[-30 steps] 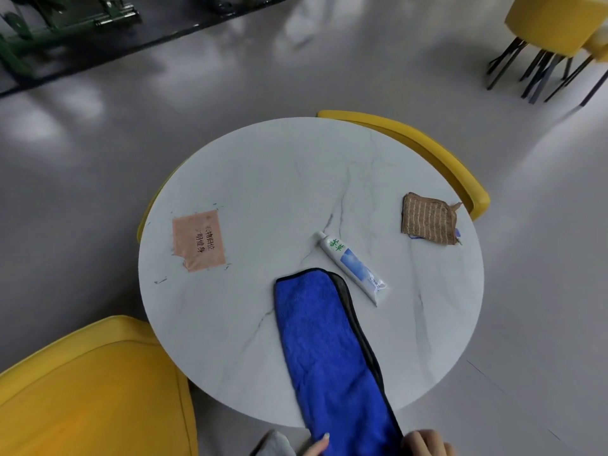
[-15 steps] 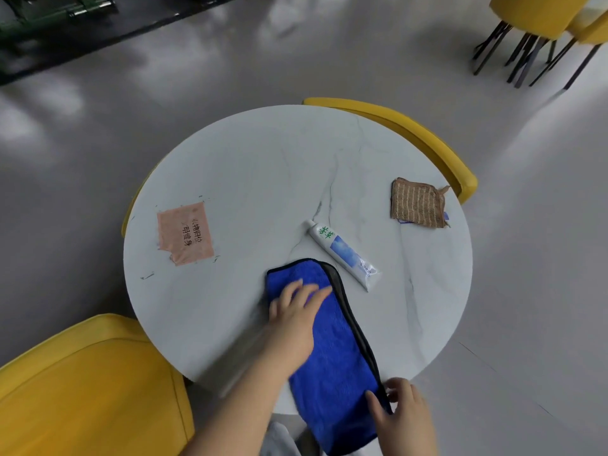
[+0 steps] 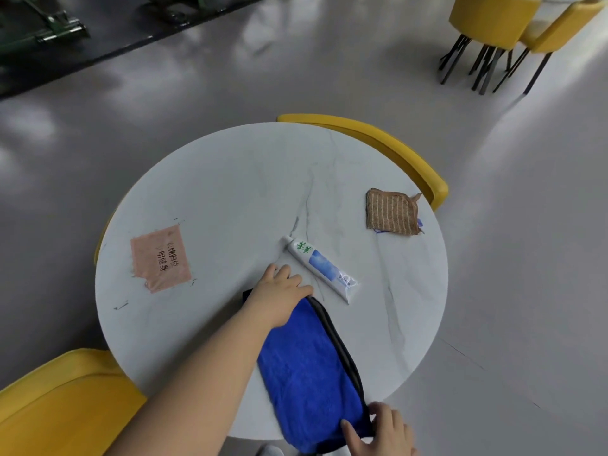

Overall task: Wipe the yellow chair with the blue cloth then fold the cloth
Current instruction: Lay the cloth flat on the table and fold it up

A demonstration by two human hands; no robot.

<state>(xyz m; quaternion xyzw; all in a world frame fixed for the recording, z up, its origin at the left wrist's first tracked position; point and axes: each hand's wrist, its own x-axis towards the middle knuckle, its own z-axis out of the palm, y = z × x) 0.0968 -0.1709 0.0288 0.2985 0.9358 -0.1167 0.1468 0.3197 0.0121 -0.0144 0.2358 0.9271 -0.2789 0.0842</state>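
Marble table (image 3: 230, 192): toothpaste tube (image 3: 320, 268) just beyond blue cloth (image 3: 306, 366).

Blue cloth (image 3: 306, 363), black edging. Yellow chair (image 3: 59, 406). White marbled worktop (image 3: 230, 192), pink label (image 3: 160, 258). Brown striped rag (image 3: 392, 213). White-blue tube (image 3: 319, 266).

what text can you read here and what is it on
"公物归位": on the pink sticker on the table, printed sideways.
"明健身": second line of the same sticker; the character before it is too blurred to read.
Tube: two green characters and some small print, all too blurred to read.
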